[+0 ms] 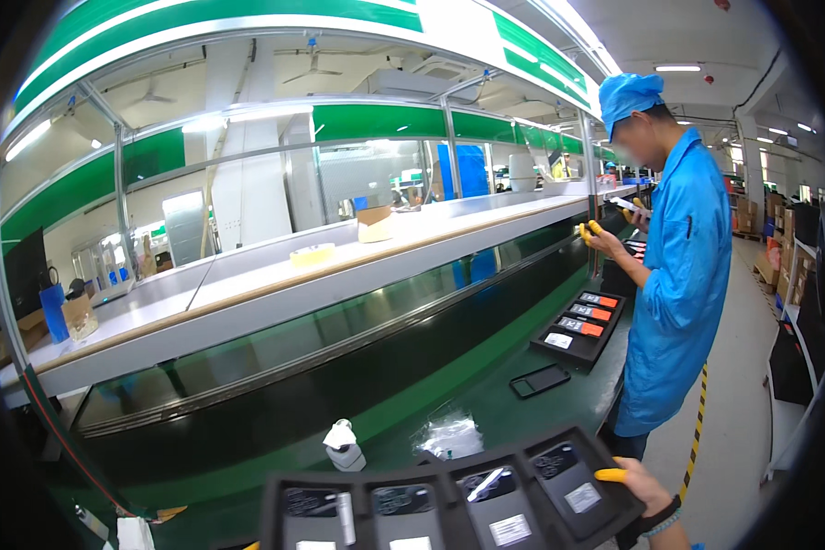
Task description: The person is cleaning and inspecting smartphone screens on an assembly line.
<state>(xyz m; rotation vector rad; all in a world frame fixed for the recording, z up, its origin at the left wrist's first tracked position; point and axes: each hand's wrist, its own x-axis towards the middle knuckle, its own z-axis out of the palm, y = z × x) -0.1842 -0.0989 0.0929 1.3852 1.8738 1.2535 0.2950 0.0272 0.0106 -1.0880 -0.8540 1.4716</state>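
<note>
Along the bottom of the frame, holding the black tray (pixel 446 502) by its right end with the right hand (pixel 646 492), clamped over the rim with a yellow-covered thumb (pixel 611 476). Showing just a yellow tip of the left hand (pixel 251 546) at the lower edge, so can't tell its grip. Lined up across the tray, four dark phones (pixel 495 507), each with a white label (pixel 510 530). Beyond, near lower centre, plastic bags (pixel 451 436) and a white bottle (pixel 345 454); right of centre, another tray (pixel 547 354) beside a blue-coated co-worker (pixel 678 275).
</note>
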